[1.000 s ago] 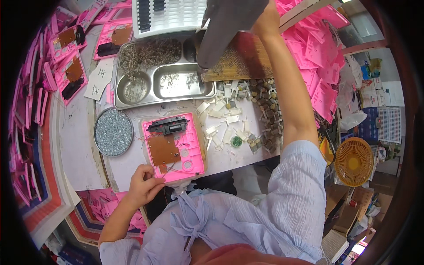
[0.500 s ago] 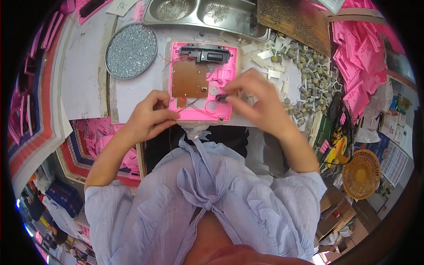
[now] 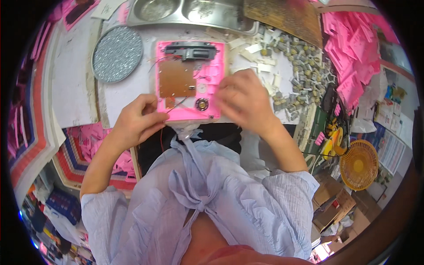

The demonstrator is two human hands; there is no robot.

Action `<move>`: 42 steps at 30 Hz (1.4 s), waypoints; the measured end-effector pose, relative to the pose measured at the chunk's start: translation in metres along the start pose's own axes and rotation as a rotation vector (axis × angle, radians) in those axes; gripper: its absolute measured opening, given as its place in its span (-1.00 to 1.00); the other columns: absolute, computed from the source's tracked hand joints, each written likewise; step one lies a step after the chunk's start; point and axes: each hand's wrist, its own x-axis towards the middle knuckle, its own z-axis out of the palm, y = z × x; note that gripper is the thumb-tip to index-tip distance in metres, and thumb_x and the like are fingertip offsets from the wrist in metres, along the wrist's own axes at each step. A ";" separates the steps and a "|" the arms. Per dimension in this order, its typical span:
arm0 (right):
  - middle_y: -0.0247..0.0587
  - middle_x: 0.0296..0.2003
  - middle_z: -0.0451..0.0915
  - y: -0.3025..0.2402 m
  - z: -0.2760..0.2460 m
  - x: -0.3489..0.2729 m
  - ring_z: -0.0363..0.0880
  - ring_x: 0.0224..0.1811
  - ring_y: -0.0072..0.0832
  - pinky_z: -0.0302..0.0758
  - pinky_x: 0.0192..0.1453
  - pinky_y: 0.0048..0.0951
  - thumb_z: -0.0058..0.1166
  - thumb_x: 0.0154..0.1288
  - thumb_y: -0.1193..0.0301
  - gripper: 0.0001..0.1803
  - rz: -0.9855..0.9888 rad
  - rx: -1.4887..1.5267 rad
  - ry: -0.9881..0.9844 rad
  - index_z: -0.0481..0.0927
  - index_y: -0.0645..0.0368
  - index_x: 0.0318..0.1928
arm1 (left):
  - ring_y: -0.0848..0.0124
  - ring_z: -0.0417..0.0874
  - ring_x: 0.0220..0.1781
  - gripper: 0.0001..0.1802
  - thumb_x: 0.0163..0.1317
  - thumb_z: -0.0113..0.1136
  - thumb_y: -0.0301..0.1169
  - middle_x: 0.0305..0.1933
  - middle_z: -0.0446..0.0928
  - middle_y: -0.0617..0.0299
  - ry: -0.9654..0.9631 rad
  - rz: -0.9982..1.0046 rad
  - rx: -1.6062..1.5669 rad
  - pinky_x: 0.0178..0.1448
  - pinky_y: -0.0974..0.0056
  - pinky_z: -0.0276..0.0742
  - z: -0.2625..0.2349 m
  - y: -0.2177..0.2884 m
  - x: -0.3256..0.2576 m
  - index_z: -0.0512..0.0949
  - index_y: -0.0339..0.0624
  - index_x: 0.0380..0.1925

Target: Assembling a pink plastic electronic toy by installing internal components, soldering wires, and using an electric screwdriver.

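In front of me lies a pink plastic casing (image 3: 213,115), open side up. It holds a brown circuit board (image 3: 176,79), a black slotted module (image 3: 194,53) along its far edge, and thin wires. A small round speaker (image 3: 202,104) with a dark rim sits in the near right corner. My left hand (image 3: 142,118) pinches the casing's near left corner, where a dark wire reaches the fingertips and a red wire hangs below. My right hand (image 3: 245,100), smeared by motion, is beside the casing's right edge; whether it holds anything is unclear.
A round tray of small metal screws (image 3: 117,54) stands to the left. Steel trays (image 3: 216,15) and a brown board (image 3: 285,20) lie at the back. Right of the casing are many small motors (image 3: 304,66), pink parts (image 3: 353,48) and an orange basket (image 3: 358,165).
The dark round part formerly in my right fingers is gone from them, and the speaker now lies in the casing's round seat. My left hand stays at the corner. The view has shifted slightly.
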 end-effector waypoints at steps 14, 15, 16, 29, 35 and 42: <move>-0.13 -0.22 0.67 0.059 -0.061 -0.006 0.58 -0.09 -0.11 0.57 0.01 -0.14 0.26 0.14 0.51 -0.79 0.329 -0.396 0.001 0.69 0.20 -0.17 | 0.02 0.67 -0.19 -0.80 0.36 0.21 -0.33 -0.22 0.64 0.01 0.147 0.055 0.327 -0.10 0.01 0.56 -0.043 -0.036 0.222 0.67 -0.25 -0.22; -0.12 -0.24 0.67 0.058 -0.061 -0.010 0.59 -0.11 -0.12 0.57 0.00 -0.14 0.25 0.16 0.50 -0.81 0.333 -0.349 0.032 0.69 0.21 -0.17 | -0.01 0.68 -0.16 -0.78 0.35 0.21 -0.30 -0.22 0.66 -0.01 0.123 0.045 0.412 -0.08 -0.03 0.57 -0.036 -0.047 0.244 0.68 -0.23 -0.23; -0.12 -0.25 0.68 0.055 -0.062 -0.015 0.60 -0.12 -0.12 0.57 -0.01 -0.14 0.25 0.18 0.50 -0.82 0.345 -0.307 0.062 0.69 0.21 -0.17 | -0.03 0.69 -0.14 -0.75 0.35 0.21 -0.26 -0.21 0.68 -0.03 0.096 0.041 0.490 -0.06 -0.06 0.59 -0.028 -0.052 0.263 0.70 -0.22 -0.23; -0.08 -0.27 0.71 0.024 -0.059 -0.029 0.69 -0.31 -0.28 0.61 -0.21 -0.34 0.28 0.21 0.53 -0.78 0.432 -0.088 0.177 0.69 0.25 -0.11 | -0.13 0.77 0.02 -0.75 0.17 0.24 -0.45 -0.08 0.72 -0.25 -0.122 -0.338 0.608 0.08 -0.07 0.71 0.000 -0.020 0.311 0.74 -0.38 -0.21; -0.09 -0.31 0.69 0.012 -0.057 -0.020 0.69 -0.28 -0.19 0.59 -0.17 -0.25 0.25 0.24 0.51 -0.77 0.349 -0.058 0.186 0.64 0.19 -0.08 | -0.13 0.76 -0.11 -0.77 0.14 0.25 -0.41 -0.18 0.71 -0.24 -0.164 -0.321 0.604 0.02 -0.09 0.66 0.000 -0.032 0.307 0.72 -0.34 -0.27; -0.14 -0.40 0.63 0.018 -0.044 -0.014 0.66 -0.34 -0.39 0.54 -0.18 -0.35 0.10 0.39 0.49 -0.77 0.644 0.548 0.270 0.59 0.20 0.02 | 0.15 0.74 -0.36 -0.85 0.38 0.15 -0.44 -0.32 0.69 -0.03 0.213 -0.105 0.243 -0.17 0.09 0.63 -0.033 -0.028 0.272 0.59 -0.31 -0.18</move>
